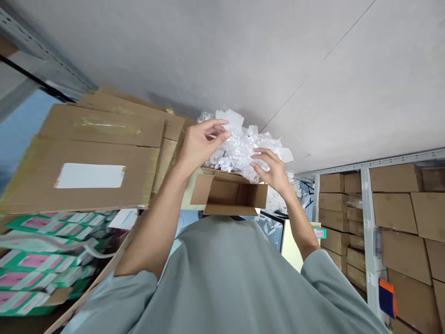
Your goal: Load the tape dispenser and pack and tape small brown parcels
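Observation:
My left hand is at the left side of a heap of crumpled clear bubble wrap, its thumb and bent fingers closed on the plastic. From the right, my right hand grips the same crumpled plastic between thumb and fingers. White paper-like pieces stick out of the heap. Just below the hands, nearer my body, stands a small cardboard box with its flaps open and bare cardboard showing inside. Some plastic hangs over the box's far edge.
Large flattened cartons with tape and a white label lean at left. Below them, a carton holds several green and pink packages. Shelves of brown boxes stand at right. A pale wall rises behind the heap.

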Demonstrator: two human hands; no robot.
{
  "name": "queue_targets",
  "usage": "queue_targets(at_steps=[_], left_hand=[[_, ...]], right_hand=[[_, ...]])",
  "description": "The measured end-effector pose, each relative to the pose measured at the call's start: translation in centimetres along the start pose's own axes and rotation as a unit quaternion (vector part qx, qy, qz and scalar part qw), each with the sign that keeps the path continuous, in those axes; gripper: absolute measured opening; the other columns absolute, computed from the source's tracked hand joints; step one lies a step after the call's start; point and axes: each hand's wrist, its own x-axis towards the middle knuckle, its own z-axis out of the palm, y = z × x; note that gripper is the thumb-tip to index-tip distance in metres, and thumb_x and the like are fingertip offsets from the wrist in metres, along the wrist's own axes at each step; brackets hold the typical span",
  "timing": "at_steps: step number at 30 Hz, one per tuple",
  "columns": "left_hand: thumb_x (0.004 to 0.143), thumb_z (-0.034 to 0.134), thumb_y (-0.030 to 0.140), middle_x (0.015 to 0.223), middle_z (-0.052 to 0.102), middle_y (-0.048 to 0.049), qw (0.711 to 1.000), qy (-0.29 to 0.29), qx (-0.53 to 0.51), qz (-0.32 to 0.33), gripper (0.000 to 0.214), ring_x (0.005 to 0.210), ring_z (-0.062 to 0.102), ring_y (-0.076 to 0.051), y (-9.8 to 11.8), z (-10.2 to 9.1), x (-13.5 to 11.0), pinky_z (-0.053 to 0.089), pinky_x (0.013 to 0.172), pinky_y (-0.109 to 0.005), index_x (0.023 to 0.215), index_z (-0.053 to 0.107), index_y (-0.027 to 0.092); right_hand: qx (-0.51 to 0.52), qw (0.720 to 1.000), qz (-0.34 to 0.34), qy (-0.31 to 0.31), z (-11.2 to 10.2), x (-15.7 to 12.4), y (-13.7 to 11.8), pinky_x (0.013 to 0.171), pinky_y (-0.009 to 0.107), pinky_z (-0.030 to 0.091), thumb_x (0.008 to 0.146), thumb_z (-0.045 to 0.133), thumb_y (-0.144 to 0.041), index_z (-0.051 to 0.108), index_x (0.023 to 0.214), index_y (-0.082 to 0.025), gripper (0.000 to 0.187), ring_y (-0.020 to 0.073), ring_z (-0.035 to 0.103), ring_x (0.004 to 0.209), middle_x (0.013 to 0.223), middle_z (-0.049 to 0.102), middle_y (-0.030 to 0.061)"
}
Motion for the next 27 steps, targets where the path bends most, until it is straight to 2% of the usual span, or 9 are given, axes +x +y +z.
queue_targets(at_steps=[3,8,12,16,19,22,24,27], left_hand=[[0.098,0.082,0.054,0.111,0.085,-0.0077,0.999,-0.013,-0.032,-0.025,0.039,0.089,0.078,-0.02,1.2,-0.7,-3.3,0.068,0.081,-0.032,0.118,0.084,0.02],[0.095,0.083,0.062,0.107,0.083,-0.0068,0.997,-0.011,-0.061,-0.056,0.05,0.083,0.074,-0.019,0.9,-1.9,-7.4,0.067,0.073,-0.031,0.125,0.084,0.022],[0.089,0.087,0.066,0.11,0.082,-0.0081,0.992,0.002,-0.071,-0.102,0.056,0.088,0.073,-0.02,-0.6,-3.4,-10.8,0.066,0.069,-0.029,0.127,0.084,0.025],[0.083,0.09,0.071,0.109,0.082,-0.0088,0.981,-0.048,-0.069,-0.173,0.064,0.084,0.074,-0.021,-2.3,-4.0,-14.6,0.067,0.065,-0.031,0.125,0.083,0.023],[0.077,0.095,0.067,0.107,0.082,-0.008,0.974,-0.038,-0.057,-0.218,0.069,0.086,0.078,-0.023,-3.8,-3.1,-16.9,0.069,0.067,-0.033,0.126,0.077,0.022],[0.074,0.099,0.06,0.112,0.083,-0.0081,0.974,-0.029,-0.03,-0.222,0.065,0.101,0.082,-0.027,-5.4,-1.4,-18.1,0.073,0.087,-0.039,0.12,0.073,0.023],[0.074,0.1,0.052,0.12,0.083,-0.0086,0.975,-0.061,-0.001,-0.215,0.06,0.11,0.082,-0.028,-6.6,0.0,-18.2,0.072,0.099,-0.042,0.119,0.072,0.024],[0.083,0.091,0.034,0.126,0.084,-0.0097,0.969,-0.137,0.093,-0.184,0.041,0.109,0.082,-0.028,-8.1,1.7,-17.6,0.069,0.103,-0.044,0.118,0.074,0.025]], right_hand=[[0.036,0.999,0.013,0.031,-0.4,-3.7,-2.1,0.115,0.045,0.064,0.118,0.066,-0.041,0.08,0.115,-0.026,0.021,0.0263,0.08,0.132,0.143,0.081,0.014],[0.083,0.993,0.034,0.072,-0.3,-7.8,-4.3,0.115,0.046,0.065,0.118,0.067,-0.036,0.078,0.114,-0.027,0.015,0.0257,0.081,0.131,0.137,0.084,0.0125],[0.141,0.988,0.051,0.04,0.5,-11.0,-4.9,0.109,0.041,0.068,0.117,0.067,-0.034,0.078,0.114,-0.027,0.014,0.0239,0.083,0.125,0.128,0.086,0.0102],[0.186,0.975,0.121,0.012,3.4,-14.7,-4.6,0.097,0.036,0.069,0.115,0.069,-0.045,0.081,0.111,-0.026,0.023,0.0232,0.084,0.113,0.12,0.087,0.0102],[0.207,0.955,0.213,0.004,6.2,-16.7,-3.6,0.091,0.035,0.069,0.111,0.07,-0.056,0.081,0.107,-0.024,0.034,0.0232,0.083,0.102,0.112,0.087,0.0095],[0.19,0.934,0.302,-0.005,8.6,-17.1,-1.7,0.092,0.035,0.067,0.107,0.07,-0.057,0.08,0.106,-0.023,0.035,0.0229,0.082,0.095,0.108,0.087,0.0085],[0.147,0.929,0.337,-0.037,9.6,-16.5,-0.3,0.094,0.034,0.066,0.107,0.069,-0.049,0.079,0.106,-0.023,0.028,0.0226,0.082,0.096,0.109,0.087,0.0076],[0.041,0.931,0.343,-0.12,10.4,-14.9,1.4,0.099,0.032,0.062,0.11,0.065,-0.032,0.078,0.112,-0.021,0.017,0.0213,0.082,0.103,0.114,0.088,0.0069]])
